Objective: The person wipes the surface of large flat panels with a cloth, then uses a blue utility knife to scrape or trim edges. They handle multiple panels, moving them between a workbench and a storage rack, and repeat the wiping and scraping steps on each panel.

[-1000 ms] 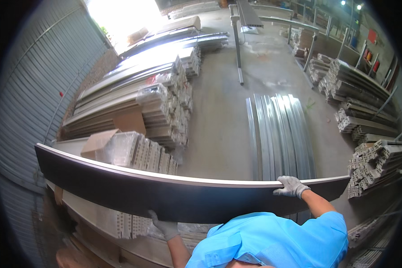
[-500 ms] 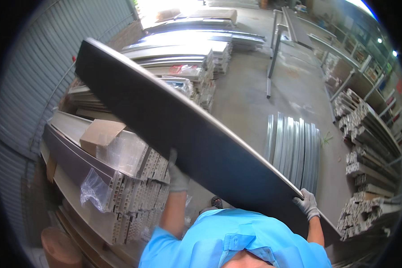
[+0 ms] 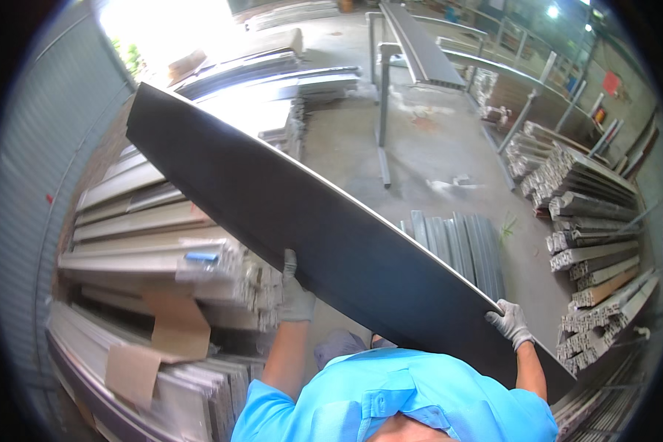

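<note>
A long dark panel point(image 3: 324, 243) with a pale edge slants across the view, from far left down to near right. My left hand point(image 3: 296, 293), in a grey-white glove, grips its near edge around the middle, thumb lying on the dark face. Toward the panel's right end, my gloved right hand point(image 3: 510, 323) is closed over the far edge. The fingers of both hands are partly hidden by the panel, which is held up off the floor in front of my body.
Stacked pale panels point(image 3: 147, 250) and a torn cardboard piece point(image 3: 173, 324) lie on the left, beside a corrugated wall point(image 3: 44, 147). Grey metal channels point(image 3: 457, 247) lie on the floor beyond the panel. A metal rack point(image 3: 383, 110) stands ahead; profile bundles point(image 3: 574, 177) line the right.
My body has turned right and moved along, so the stacks and rack have shifted leftward in view. Both hands keep hold of the panel, which stays at nearly the same slant.
</note>
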Motion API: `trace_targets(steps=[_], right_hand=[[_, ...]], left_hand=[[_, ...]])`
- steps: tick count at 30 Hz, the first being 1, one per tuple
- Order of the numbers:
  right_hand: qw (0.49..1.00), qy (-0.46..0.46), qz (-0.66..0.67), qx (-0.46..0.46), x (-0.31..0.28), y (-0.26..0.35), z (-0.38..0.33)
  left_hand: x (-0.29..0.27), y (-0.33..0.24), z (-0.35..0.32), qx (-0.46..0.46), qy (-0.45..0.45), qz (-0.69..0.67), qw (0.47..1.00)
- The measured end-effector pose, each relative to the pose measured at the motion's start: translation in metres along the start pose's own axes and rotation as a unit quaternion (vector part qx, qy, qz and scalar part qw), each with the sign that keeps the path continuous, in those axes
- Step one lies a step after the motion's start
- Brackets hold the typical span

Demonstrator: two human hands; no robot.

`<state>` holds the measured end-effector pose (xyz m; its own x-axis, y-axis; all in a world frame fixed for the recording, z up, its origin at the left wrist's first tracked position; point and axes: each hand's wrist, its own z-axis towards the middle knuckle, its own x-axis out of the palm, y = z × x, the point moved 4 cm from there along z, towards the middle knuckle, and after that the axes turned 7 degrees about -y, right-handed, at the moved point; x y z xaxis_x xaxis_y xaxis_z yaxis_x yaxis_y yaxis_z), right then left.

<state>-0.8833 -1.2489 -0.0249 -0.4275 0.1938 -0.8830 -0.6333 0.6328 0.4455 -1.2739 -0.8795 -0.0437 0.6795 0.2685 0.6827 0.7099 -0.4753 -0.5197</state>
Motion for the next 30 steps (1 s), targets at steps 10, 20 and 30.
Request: trace_targets(steps=[10, 20, 30], right_hand=[[0.99, -0.141, -0.018, 0.012, -0.013, 0.107, 0.172], [0.959, -0.266, -0.099, -0.003, -0.028, 0.215, 0.308], [0.952, -0.307, 0.004, -0.014, -0.08, 0.303, 0.49]], left_hand=[[0.12, -0.012, 0.223, -0.09, 0.016, -0.014, 0.996], [0.269, -0.05, 0.423, -0.134, 0.211, -0.082, 0.965], [0.485, -0.144, 0.542, 0.028, 0.333, 0.026, 0.942]])
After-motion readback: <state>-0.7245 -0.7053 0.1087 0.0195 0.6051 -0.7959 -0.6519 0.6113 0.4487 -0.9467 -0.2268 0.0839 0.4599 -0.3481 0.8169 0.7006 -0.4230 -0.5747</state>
